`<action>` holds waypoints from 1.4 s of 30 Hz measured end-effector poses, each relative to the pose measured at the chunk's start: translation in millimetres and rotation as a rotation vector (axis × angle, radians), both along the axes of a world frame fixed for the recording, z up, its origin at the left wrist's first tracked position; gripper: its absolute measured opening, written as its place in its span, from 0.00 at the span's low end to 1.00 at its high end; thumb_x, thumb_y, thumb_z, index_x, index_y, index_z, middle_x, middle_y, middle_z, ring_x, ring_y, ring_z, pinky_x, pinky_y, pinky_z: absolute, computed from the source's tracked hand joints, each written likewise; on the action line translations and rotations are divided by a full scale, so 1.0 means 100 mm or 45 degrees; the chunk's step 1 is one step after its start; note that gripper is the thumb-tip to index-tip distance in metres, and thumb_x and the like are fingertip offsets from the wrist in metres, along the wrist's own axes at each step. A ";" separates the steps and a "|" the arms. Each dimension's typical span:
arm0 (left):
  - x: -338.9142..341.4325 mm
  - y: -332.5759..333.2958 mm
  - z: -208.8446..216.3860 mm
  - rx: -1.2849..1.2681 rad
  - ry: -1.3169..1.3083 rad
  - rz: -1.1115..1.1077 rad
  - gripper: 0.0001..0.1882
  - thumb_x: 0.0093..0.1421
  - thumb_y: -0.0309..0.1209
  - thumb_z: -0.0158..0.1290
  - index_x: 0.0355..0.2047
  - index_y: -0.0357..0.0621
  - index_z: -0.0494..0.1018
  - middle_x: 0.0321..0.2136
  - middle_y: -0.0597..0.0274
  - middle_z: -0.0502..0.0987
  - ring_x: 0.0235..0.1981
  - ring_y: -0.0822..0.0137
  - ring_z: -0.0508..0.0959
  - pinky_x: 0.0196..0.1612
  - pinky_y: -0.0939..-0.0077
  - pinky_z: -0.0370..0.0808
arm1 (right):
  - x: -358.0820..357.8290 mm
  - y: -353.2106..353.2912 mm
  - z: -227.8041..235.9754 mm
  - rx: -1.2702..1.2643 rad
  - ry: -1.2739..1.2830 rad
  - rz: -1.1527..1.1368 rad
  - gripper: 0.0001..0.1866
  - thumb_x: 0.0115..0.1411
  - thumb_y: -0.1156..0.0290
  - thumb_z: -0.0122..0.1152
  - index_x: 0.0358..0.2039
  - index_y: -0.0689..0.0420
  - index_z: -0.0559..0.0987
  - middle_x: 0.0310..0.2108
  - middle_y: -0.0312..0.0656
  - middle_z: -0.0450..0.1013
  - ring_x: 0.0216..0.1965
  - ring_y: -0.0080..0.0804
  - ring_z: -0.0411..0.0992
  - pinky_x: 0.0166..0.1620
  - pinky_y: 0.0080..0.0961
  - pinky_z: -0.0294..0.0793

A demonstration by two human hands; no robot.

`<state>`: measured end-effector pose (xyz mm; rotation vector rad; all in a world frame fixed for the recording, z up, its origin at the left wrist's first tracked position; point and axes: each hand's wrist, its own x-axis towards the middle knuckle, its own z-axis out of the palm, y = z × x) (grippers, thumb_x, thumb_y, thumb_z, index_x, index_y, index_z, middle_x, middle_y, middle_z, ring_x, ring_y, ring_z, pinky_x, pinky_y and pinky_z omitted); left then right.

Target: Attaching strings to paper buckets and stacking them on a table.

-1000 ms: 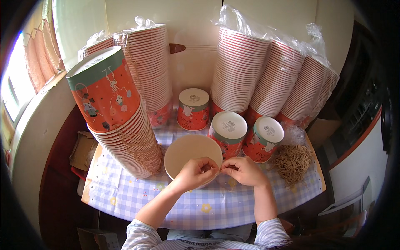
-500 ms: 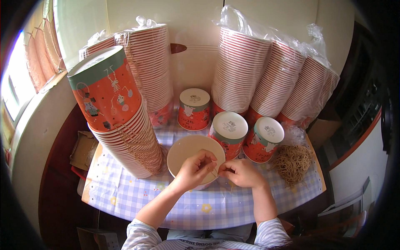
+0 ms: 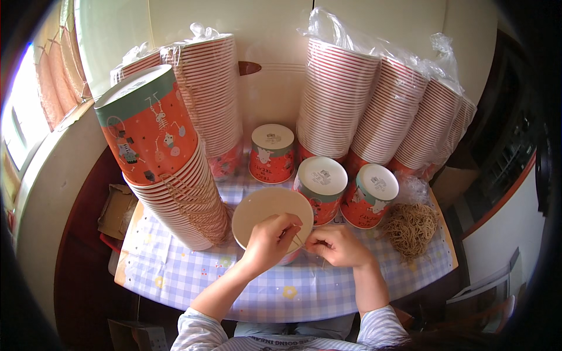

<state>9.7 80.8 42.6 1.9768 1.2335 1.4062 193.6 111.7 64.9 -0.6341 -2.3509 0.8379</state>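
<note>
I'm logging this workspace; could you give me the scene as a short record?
Left hand: over the open bucket, pinching thin cord
Right hand: curled beside that bucket's right rim
Upturned buckets: three, behind the open one
Tangled cord: on the right
Unwrapped stack: left side, upside down
Wrapped stacks: at the back, in clear plastic
Tablecloth: blue-checked

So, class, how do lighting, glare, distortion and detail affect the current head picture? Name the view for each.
Head view: the window at left is blown out white; head view: the clear plastic wrap shows pale glints; head view: the tablecloth has its near edge bowed; head view: the thin cord by the fingers is hard to trace.
</note>
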 end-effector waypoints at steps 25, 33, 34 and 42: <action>-0.26 -0.06 0.06 0.141 0.948 0.209 0.06 0.38 0.29 0.56 0.20 0.46 0.72 0.20 0.65 0.73 0.27 0.63 0.74 0.31 0.68 0.70 | 0.03 0.08 -0.18 -0.581 0.437 -0.149 0.04 0.57 0.75 0.52 0.29 0.62 0.72 0.23 0.31 0.68 0.25 0.16 0.63 0.29 0.14 0.64; -0.48 0.24 -0.15 0.202 1.086 0.545 0.04 0.40 0.26 0.54 0.20 0.47 0.71 0.21 0.64 0.73 0.31 0.62 0.73 0.35 0.66 0.66 | -0.14 0.10 -0.24 -0.183 -0.199 -0.212 0.07 0.52 0.70 0.55 0.29 0.61 0.74 0.25 0.47 0.73 0.28 0.41 0.73 0.31 0.30 0.70; -0.47 0.26 -0.17 0.223 1.050 0.572 0.03 0.41 0.26 0.53 0.20 0.47 0.71 0.21 0.64 0.73 0.31 0.62 0.72 0.36 0.66 0.66 | -0.15 0.10 -0.26 -0.235 -0.219 -0.233 0.07 0.52 0.70 0.54 0.29 0.60 0.74 0.26 0.47 0.73 0.29 0.41 0.73 0.31 0.30 0.70; -0.16 0.13 -0.09 -0.203 0.676 0.368 0.09 0.49 0.34 0.50 0.21 0.42 0.72 0.19 0.55 0.73 0.24 0.53 0.74 0.27 0.60 0.70 | -0.11 0.30 -0.63 -0.077 -0.435 -0.323 0.10 0.53 0.66 0.52 0.29 0.60 0.74 0.25 0.47 0.73 0.30 0.44 0.73 0.33 0.34 0.70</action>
